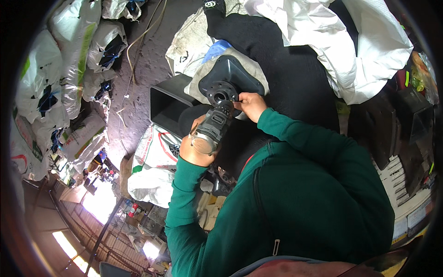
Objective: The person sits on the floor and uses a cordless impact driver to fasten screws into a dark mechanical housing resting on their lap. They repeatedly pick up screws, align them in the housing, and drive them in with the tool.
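My left hand [197, 151] is wrapped round a grey and black cordless drill [216, 127], its chuck pointing away from me. Ahead of the chuck sits a black moulded part [229, 74] with a wide, rounded base and a round flange [221, 91] with holes. The drill's front end is right at the flange; its tip is hard to make out. Beside it, my right hand [251, 106] has thumb and fingers pinched together at the flange's edge, and whatever they hold is hidden. The black part rests against a pale cloth [196, 83] by my black-clad leg.
An open black box-shaped part [170, 102] lies left of the flange. White sacks [74, 55] crowd the far left, and a cable [131, 60] crosses the floor. Another white sack [154, 159] stands near my left arm. White sheeting [332, 46] drapes at upper right; dark panels [376, 124] lie right.
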A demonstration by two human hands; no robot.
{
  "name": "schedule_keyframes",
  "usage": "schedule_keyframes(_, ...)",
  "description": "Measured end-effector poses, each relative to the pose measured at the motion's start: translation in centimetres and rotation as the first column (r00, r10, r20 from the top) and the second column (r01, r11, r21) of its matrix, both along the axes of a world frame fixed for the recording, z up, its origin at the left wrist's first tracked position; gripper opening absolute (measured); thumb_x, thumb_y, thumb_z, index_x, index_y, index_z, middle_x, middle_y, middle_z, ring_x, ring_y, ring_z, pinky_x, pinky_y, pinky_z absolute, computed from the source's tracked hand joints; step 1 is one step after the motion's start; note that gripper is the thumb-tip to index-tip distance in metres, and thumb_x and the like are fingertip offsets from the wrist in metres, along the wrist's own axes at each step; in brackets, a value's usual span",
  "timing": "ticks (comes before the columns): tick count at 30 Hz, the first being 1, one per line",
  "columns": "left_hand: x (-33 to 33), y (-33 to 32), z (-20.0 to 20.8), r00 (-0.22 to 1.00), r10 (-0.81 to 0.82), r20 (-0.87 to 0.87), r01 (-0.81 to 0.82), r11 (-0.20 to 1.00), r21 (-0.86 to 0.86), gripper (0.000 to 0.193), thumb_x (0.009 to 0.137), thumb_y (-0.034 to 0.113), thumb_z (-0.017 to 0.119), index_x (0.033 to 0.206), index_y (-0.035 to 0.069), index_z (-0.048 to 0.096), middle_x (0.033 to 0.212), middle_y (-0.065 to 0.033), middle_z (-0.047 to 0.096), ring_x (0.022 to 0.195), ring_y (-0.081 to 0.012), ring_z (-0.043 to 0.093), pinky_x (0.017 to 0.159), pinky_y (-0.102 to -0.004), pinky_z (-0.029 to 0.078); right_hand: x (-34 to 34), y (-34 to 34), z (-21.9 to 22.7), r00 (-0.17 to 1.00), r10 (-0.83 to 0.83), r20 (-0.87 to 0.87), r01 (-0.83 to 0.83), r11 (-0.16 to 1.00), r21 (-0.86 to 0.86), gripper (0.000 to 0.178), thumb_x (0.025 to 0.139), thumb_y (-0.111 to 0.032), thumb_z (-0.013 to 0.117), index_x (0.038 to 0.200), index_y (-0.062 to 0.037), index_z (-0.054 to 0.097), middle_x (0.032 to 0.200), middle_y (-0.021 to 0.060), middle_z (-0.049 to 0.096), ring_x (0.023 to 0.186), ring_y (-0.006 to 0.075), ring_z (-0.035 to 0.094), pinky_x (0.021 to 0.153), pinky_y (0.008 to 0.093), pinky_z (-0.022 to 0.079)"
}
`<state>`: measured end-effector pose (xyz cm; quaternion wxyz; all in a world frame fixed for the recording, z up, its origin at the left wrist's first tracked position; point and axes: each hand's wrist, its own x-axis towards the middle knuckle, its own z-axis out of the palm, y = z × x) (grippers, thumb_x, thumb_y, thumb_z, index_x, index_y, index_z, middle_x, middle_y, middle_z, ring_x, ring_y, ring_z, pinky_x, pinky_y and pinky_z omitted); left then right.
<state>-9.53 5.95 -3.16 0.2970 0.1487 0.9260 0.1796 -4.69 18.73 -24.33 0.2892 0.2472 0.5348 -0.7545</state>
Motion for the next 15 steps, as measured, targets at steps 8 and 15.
schedule_keyframes(8,1.0,-1.2,-2.2,0.985,0.162,0.062,-0.169,0.976,0.135,0.042,0.071,0.009,0.071,0.110,0.002,0.058,0.101,-0.0140,0.065,0.094,-0.0289,0.064,0.082,-0.0345,0.050,-0.3,0.4,0.0,0.995,0.044,-0.086,-0.039,0.997,0.064,0.020,0.082,-0.019,0.070,0.075,-0.0022,0.061,0.055,-0.0016,0.050,0.050,0.0074,0.039,0.049,0.0308,0.033)
schedule_keyframes(15,4.3,-1.6,1.0,0.969,0.248,-0.019,-0.237,0.945,0.227,0.037,0.071,0.002,0.070,0.107,0.001,0.061,0.100,-0.0123,0.064,0.091,-0.0249,0.062,0.079,-0.0349,0.049,-0.3,1.0,0.1,0.993,0.114,-0.028,-0.112,0.991,0.070,0.023,0.083,-0.026,0.069,0.084,-0.0030,0.063,0.061,-0.0023,0.049,0.053,0.0076,0.042,0.049,0.0278,0.038)
